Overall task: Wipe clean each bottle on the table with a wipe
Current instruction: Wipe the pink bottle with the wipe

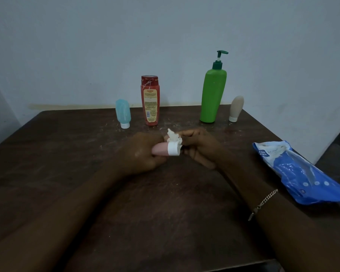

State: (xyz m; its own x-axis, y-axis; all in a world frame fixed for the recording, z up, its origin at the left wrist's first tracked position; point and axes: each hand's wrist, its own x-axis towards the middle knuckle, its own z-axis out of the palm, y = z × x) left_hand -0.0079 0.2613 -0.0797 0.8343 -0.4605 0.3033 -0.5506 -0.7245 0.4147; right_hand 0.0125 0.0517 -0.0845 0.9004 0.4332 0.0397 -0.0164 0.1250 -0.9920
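My left hand (140, 154) grips a small pink bottle (160, 150) with a white cap, lying sideways above the table's middle. My right hand (199, 147) pinches a crumpled white wipe (174, 136) against the cap end. Along the back of the table stand a blue squeeze bottle (123, 112) on its white cap, a red bottle (150, 100), a tall green pump bottle (213, 95) and a beige squeeze bottle (236, 108) on its cap.
A blue pack of wipes (300, 173) lies at the right edge of the dark brown wooden table (67, 154). A pale wall rises right behind the row of bottles. A chain bracelet sits on my right wrist.
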